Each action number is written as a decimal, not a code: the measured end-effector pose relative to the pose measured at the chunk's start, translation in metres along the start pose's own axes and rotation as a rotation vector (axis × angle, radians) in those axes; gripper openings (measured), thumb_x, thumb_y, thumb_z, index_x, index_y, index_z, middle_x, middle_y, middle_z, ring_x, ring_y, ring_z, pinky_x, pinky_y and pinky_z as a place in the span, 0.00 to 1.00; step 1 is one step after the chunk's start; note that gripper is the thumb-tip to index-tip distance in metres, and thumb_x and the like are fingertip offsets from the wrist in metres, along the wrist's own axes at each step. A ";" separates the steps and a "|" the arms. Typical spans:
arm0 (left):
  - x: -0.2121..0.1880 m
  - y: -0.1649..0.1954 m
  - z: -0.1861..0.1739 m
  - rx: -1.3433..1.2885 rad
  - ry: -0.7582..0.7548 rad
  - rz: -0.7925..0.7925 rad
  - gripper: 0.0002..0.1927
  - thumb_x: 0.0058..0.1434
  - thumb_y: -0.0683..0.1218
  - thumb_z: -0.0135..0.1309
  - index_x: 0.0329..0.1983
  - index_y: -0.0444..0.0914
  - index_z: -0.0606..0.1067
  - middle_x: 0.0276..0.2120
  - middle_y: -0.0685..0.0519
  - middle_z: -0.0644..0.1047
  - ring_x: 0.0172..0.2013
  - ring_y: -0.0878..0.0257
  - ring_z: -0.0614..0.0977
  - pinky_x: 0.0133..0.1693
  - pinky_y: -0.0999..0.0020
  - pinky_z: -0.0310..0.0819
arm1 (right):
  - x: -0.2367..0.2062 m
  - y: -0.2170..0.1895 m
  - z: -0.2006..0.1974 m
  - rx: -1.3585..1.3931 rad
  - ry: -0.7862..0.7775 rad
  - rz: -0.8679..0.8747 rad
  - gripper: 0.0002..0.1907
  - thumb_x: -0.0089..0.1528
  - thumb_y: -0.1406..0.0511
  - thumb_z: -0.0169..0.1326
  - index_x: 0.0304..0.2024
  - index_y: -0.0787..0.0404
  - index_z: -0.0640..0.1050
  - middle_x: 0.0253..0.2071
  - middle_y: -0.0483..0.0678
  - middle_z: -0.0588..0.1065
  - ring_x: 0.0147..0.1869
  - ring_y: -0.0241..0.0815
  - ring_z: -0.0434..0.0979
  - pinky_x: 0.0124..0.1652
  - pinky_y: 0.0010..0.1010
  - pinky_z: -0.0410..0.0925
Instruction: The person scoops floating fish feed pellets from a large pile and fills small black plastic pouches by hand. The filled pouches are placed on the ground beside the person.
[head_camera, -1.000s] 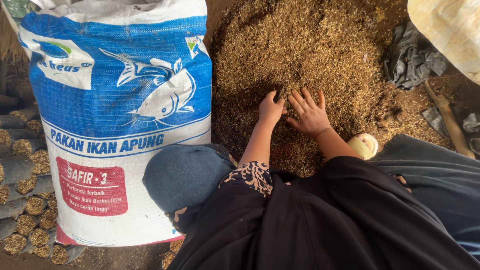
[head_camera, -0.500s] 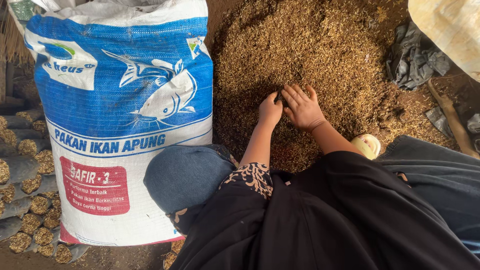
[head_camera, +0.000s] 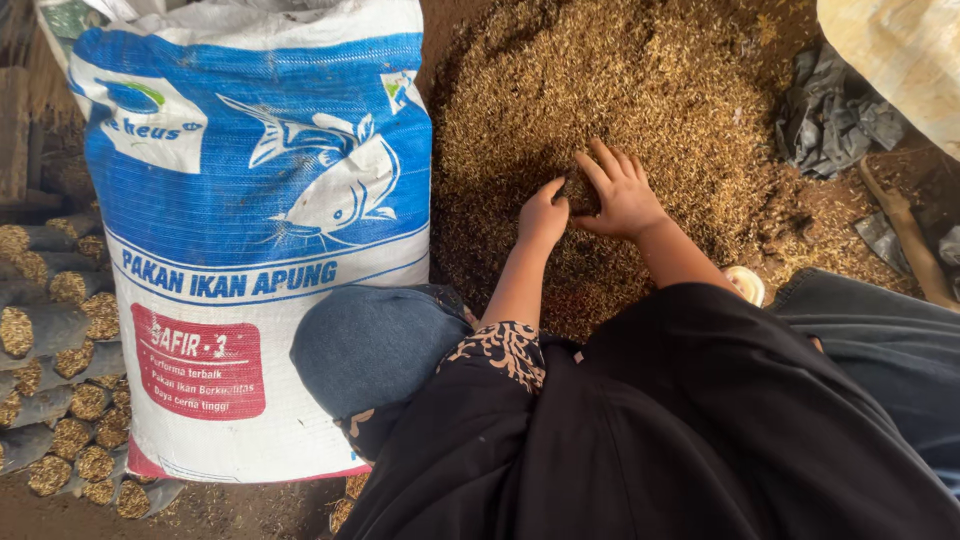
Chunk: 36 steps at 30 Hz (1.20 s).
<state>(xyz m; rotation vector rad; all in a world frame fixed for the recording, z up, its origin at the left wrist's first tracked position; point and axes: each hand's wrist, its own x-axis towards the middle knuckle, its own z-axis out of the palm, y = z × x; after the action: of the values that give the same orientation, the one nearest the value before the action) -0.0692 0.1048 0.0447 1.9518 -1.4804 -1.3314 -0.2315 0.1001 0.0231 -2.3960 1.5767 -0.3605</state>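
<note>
While we're crouched over this big pile of husks (head_camera: 640, 110), both our hands are right in the middle of it, close together. Our left hand (head_camera: 543, 215) is curled into a loose fist, knuckles up, pressed into the husks, and we honestly can't tell if there's anything inside it. Our right hand (head_camera: 625, 195) is spread wide, fingers fanned out flat on the pile, just beside the left one with a small dark gap between them. On our left stands a tall woven feed sack (head_camera: 260, 240), white and blue with a fish picture and a red patch, upright and touching the edge of the pile. Further left there's a bunch of small dark bags (head_camera: 60, 400) packed with the same husks, lined up in rows. A crumpled grey plastic sheet (head_camera: 835, 110) lies at the pile's right edge, well apart from our hands.
</note>
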 end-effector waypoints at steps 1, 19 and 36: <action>0.002 0.001 0.000 0.003 0.003 0.005 0.25 0.68 0.48 0.45 0.69 0.49 0.68 0.53 0.49 0.79 0.28 0.60 0.81 0.34 0.62 0.78 | 0.006 -0.001 -0.005 0.032 -0.080 0.035 0.56 0.47 0.50 0.67 0.73 0.50 0.57 0.74 0.59 0.54 0.74 0.63 0.53 0.66 0.57 0.52; 0.010 -0.014 0.021 0.002 -0.014 0.206 0.50 0.54 0.51 0.66 0.78 0.45 0.54 0.66 0.42 0.67 0.58 0.47 0.80 0.55 0.56 0.81 | 0.025 0.005 -0.013 0.285 -0.231 0.239 0.60 0.46 0.46 0.72 0.74 0.54 0.57 0.72 0.61 0.60 0.70 0.65 0.66 0.61 0.52 0.66; 0.013 -0.015 0.027 0.058 0.075 0.330 0.52 0.51 0.50 0.70 0.76 0.50 0.56 0.68 0.48 0.69 0.65 0.47 0.73 0.61 0.52 0.71 | -0.036 0.004 0.009 -0.160 0.040 -0.136 0.40 0.69 0.41 0.36 0.76 0.56 0.59 0.79 0.49 0.56 0.84 0.46 0.46 0.75 0.60 0.31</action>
<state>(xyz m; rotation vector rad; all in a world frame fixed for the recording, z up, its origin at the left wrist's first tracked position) -0.0834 0.1061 0.0148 1.6767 -1.7291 -1.0714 -0.2455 0.1324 0.0105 -2.6419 1.5161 -0.3206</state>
